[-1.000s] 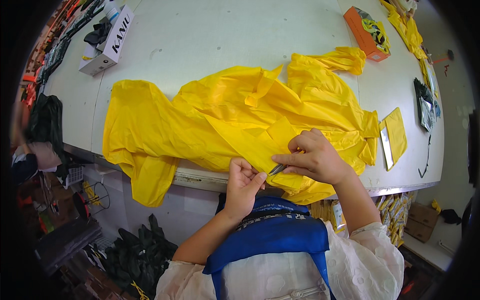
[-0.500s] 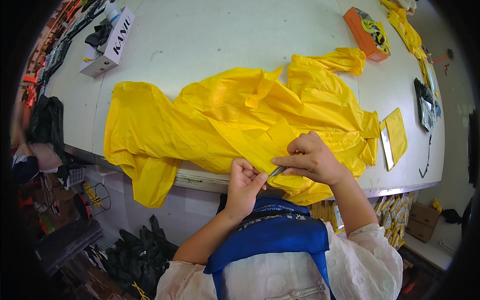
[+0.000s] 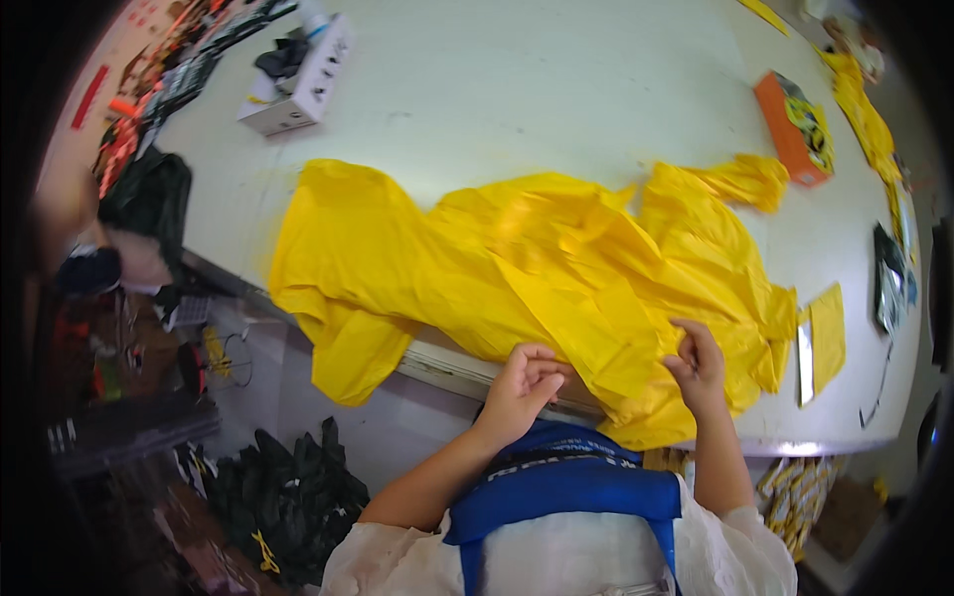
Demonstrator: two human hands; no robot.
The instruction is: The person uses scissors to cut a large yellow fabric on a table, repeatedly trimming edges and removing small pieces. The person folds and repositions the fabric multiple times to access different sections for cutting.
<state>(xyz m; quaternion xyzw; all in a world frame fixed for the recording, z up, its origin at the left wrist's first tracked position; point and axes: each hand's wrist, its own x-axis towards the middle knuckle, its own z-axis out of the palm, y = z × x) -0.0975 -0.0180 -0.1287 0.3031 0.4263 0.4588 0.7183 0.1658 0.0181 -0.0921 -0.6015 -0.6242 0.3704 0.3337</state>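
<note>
A yellow raincoat-like garment [image 3: 517,268] of thin, smooth fabric lies crumpled along the table's near edge, and one part hangs over it. My left hand [image 3: 522,392] is by the garment's near edge, its fingers curled and the thumb close to them. Whatever it may hold is too small to see. Over the garment's right part is my right hand [image 3: 701,370], blurred, with thumb and forefinger bent toward each other. The small metal snips seen in it earlier cannot be made out now.
The pale table [image 3: 427,109] bears a white box [image 3: 308,89] at the far left, an orange box [image 3: 790,134] at the right and a flat yellow packet [image 3: 827,338]. Dark garments [image 3: 283,497] are heaped below left. Another person's arm [image 3: 75,214] shows at far left.
My hands have moved apart; the right hand has drawn away to the right from the garment's near edge. The whole view has shifted, so the table sits further right and lower.
</note>
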